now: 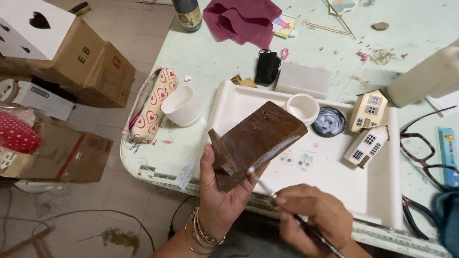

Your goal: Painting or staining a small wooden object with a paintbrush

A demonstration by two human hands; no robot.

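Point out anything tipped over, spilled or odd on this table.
A white cup lies on its side left of the tray. Two small model houses lie flat on the tray rather than standing. Bits of debris are scattered on the far tabletop. The left hand holds a brown wood piece; the right hand holds a brush.

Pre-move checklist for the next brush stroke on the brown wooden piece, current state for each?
1. Left hand grips brown wooden piece: ok, held from below, clear of the tray.
2. Right hand holds brush: ok.
3. Brush tip at the piece's lower edge: ok, touching or nearly so.
4. Paint loaded on the tip: cannot tell.
5. White pot and dark lid on white tray: ok, upright, close by.
6. Two small model houses away from the stroke: ok, on the tray's right side.
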